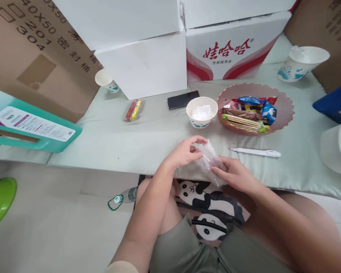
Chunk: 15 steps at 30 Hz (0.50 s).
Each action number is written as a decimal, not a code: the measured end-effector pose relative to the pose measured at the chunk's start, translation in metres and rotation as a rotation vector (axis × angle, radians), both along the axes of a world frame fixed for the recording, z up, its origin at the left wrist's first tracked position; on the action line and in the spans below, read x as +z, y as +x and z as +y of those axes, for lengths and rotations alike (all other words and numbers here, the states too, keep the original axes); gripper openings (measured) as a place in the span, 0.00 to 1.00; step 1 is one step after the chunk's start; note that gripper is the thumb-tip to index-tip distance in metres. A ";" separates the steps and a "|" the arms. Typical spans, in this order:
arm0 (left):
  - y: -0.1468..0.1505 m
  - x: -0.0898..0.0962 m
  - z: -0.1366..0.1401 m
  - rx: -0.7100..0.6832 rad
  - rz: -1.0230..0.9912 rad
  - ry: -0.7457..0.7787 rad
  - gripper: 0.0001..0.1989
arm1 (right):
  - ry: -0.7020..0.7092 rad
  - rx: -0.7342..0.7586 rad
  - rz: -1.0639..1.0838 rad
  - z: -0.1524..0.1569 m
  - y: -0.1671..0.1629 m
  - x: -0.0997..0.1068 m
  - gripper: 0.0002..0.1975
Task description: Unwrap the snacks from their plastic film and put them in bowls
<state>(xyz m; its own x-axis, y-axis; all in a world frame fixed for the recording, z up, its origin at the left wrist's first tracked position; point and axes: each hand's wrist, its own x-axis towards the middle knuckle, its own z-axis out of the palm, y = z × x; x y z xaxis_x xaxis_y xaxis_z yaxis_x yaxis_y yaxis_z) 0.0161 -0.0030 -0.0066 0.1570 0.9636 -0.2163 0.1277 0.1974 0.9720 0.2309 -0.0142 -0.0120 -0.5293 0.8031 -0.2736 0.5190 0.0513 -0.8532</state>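
Nearest the camera, the person's knees sit just below the near edge of the surface [116, 140], which is spread with a pale green cloth.

At the far left corner a teal box [31, 127] with a printed label overhangs the left edge, and behind it leans a brown carton [31, 49]. Along the far edge stands a small paper cup [105, 80], next to stacked white boxes [142, 64]. In front of them lies a red and yellow snack packet [134, 110].

Over the near edge, around the middle, the left hand [184, 151] pinches the upper end of a clear plastic wrapper [208, 161] with thumb and fingertips pressed together on it. The right hand [235, 174] holds the wrapper's lower end, fingers closed on the film. The wrapper hangs tilted between the two hands, just above the near edge of the surface; what is inside it cannot be made out.

Beyond the hands lie a dark phone [183, 99] and a white paper bowl [201, 111] with something clear in it. Just beside the bowl, to its right, a pink scalloped basket [284, 102] holds assorted wrapped snacks. A white pen [255, 152] lies between the basket and the near edge. At the far edge stands a red and white printed carton [230, 55], and further right a paper cup [301, 62] lies tipped on its side. By the right edge sits a white container [337, 148].
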 end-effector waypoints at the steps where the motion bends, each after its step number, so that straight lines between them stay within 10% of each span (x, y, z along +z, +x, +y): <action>1: 0.003 -0.001 -0.001 0.200 0.058 0.054 0.19 | 0.014 -0.030 -0.027 0.000 -0.001 0.001 0.15; 4: 0.014 0.001 -0.011 0.575 0.265 0.368 0.10 | 0.101 -0.148 -0.039 0.001 -0.004 0.002 0.12; 7: 0.025 0.007 -0.023 0.191 0.292 0.589 0.04 | 0.152 -0.200 0.047 0.001 -0.006 0.004 0.11; 10: 0.026 0.007 -0.024 -0.056 0.178 0.453 0.12 | 0.120 -0.216 0.204 0.003 -0.007 0.007 0.14; 15: 0.024 -0.004 -0.008 0.043 0.012 0.217 0.13 | 0.137 -0.263 0.308 0.009 -0.001 -0.003 0.16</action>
